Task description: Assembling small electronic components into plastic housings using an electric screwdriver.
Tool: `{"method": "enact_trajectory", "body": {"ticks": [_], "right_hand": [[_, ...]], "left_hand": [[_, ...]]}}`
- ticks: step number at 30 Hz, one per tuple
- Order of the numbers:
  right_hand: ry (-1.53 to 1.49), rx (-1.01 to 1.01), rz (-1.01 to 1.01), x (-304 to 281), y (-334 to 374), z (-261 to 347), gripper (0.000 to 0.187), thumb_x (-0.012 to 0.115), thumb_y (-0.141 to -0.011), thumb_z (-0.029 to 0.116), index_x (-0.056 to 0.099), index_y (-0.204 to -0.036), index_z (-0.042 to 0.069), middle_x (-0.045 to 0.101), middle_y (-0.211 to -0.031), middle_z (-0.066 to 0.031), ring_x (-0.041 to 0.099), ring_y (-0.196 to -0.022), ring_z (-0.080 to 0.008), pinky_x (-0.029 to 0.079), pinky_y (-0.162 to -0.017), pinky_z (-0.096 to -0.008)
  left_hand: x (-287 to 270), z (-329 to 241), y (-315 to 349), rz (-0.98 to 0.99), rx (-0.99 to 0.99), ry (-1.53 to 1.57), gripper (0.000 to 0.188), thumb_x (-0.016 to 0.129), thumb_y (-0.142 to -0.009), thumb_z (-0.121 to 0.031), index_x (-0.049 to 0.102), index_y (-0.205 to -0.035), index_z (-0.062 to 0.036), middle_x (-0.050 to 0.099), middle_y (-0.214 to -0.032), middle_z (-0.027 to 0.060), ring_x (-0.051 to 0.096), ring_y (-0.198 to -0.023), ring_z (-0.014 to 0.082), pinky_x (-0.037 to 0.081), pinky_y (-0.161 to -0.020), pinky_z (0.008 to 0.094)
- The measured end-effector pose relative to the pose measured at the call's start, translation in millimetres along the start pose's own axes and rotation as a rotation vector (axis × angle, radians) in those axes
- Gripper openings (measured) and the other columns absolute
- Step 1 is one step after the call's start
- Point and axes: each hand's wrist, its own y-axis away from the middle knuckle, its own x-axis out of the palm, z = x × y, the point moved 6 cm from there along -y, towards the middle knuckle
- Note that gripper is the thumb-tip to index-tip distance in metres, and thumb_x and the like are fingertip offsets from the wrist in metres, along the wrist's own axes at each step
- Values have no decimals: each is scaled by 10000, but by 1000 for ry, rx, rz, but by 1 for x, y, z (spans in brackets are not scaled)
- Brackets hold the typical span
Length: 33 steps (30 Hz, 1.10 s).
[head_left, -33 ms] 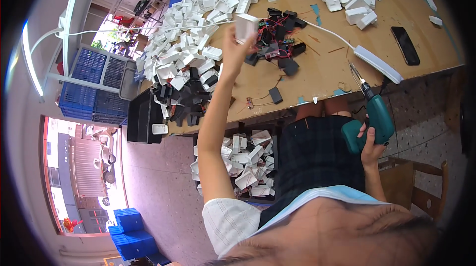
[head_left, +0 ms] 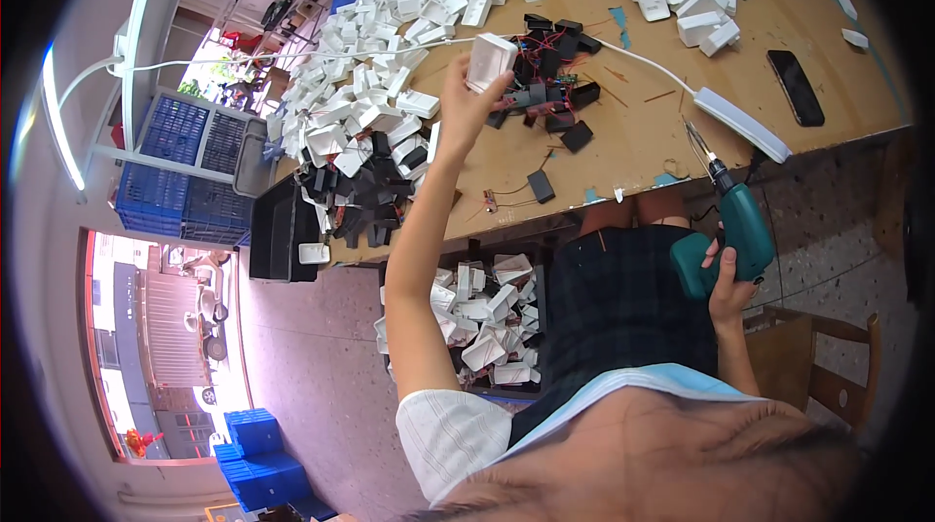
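Note:
My left hand [head_left: 466, 108] is raised over the table, its thumb and fingers gripping a white plastic housing [head_left: 491, 62]. The housing is a small box tilted so that its hollow inside shows. Just beyond and to the right of it lies a heap of black boxes with red wires [head_left: 560, 64] and small circuit boards. My right hand [head_left: 729, 288] is wrapped around the handle of a green cordless drill [head_left: 744, 230] in front of the table's near edge. The drill's thin metal tip [head_left: 697, 140] points up and left, over the table edge.
Many white housings [head_left: 429, 11] cover the far and left table [head_left: 643, 137]. A black phone [head_left: 796, 89] and a white power strip [head_left: 743, 127] lie at right. Below stands a bin of white housings [head_left: 487, 313]. A wooden chair [head_left: 823, 356] is at lower right.
My left hand has turned the white housing and shifted it slightly right, so more of its hollow inside shows. The right hand and drill have stayed in place.

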Motion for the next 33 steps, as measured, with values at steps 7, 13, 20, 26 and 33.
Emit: {"method": "enact_trajectory", "body": {"ticks": [7, 13, 20, 26, 33], "right_hand": [[-43, 18, -18, 4, -2, 0, 401, 489, -1067, 257, 551, -1314, -53, 639, -933, -90, 557, -708, -112, 471, -675, -270], [-49, 27, -20, 6, -7, 0, 395, 489, -1068, 258, 555, -1309, -47, 637, -927, -84, 557, -702, -113, 471, -670, -271], [-5, 87, -15, 3, -12, -4, 384, 497, -1067, 246, 560, -1301, -52, 640, -955, -81, 565, -713, -114, 473, -673, -268], [1, 122, -77, -16, -12, 14, 374, 510, -1057, 244, 573, -1273, -55, 650, -954, -98, 571, -693, -118, 471, -635, -271], [-130, 94, -55, -12, -20, 24, 376, 535, -1052, 260, 580, -1259, -51, 661, -971, -104, 574, -689, -119, 474, -638, -270]], "left_hand": [[-58, 6, 4, -392, 48, 118, 571, 757, -940, -214, 411, -1339, 5, 597, -1219, 164, 675, -985, 218, 650, -672, 321], [-75, -10, 7, -298, -60, -268, 564, 743, -950, -283, 432, -1307, 23, 598, -1151, 164, 680, -915, 210, 653, -644, 310], [-89, -86, 46, 176, -288, -1849, 873, 827, -815, -479, 464, -1505, -85, 288, -1574, 354, 391, -1448, 402, 419, -1091, 578], [-114, -329, 124, -643, 702, -875, 383, 421, -1069, -156, 564, -1383, 9, 558, -1427, 175, 514, -1313, 292, 383, -1118, 439], [-118, -305, 271, -602, 535, -962, 766, 180, -1083, -620, 541, -715, -54, 486, -710, 36, 361, -647, 122, 293, -622, 311]]}}
